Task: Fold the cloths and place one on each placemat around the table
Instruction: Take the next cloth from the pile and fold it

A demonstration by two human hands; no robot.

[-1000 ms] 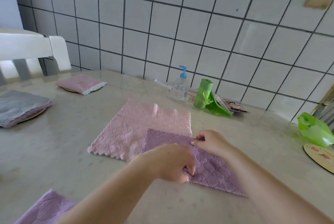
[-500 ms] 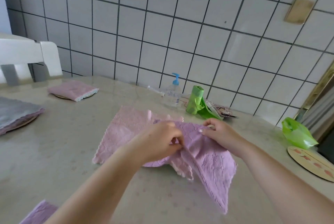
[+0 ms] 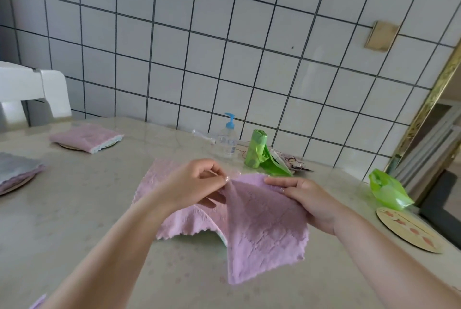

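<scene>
At the centre of the frame both hands hold a purple cloth (image 3: 264, 223) up off the table (image 3: 82, 211). The left hand (image 3: 192, 184) pinches its top edge between thumb and fingertips, and the right hand (image 3: 309, 199) grips the same edge a little to the right, fingers curled over the fabric. The cloth hangs loose below them, its lower corner reaching toward the lower centre of the frame — so this one looks to be mid-fold, not yet a tidy square. A lighter pink cloth (image 3: 159, 179) lies spread flat on the table under and behind the hands, seemingly unfolded.

Some of the job appears done. At the left of the frame a folded pink cloth (image 3: 84, 137) sits on a round placemat (image 3: 68, 146), and at the far left edge a folded grey cloth (image 3: 17, 169) rests on another placemat (image 3: 15, 186). At the right of the frame a round patterned placemat (image 3: 409, 228) lies bare, with a green plastic bag (image 3: 386, 191) just beside it — that spot still wants a cloth. A sliver of purple fabric (image 3: 38, 302) shows at the bottom left corner; whether it sits on a mat cannot be told.
</scene>
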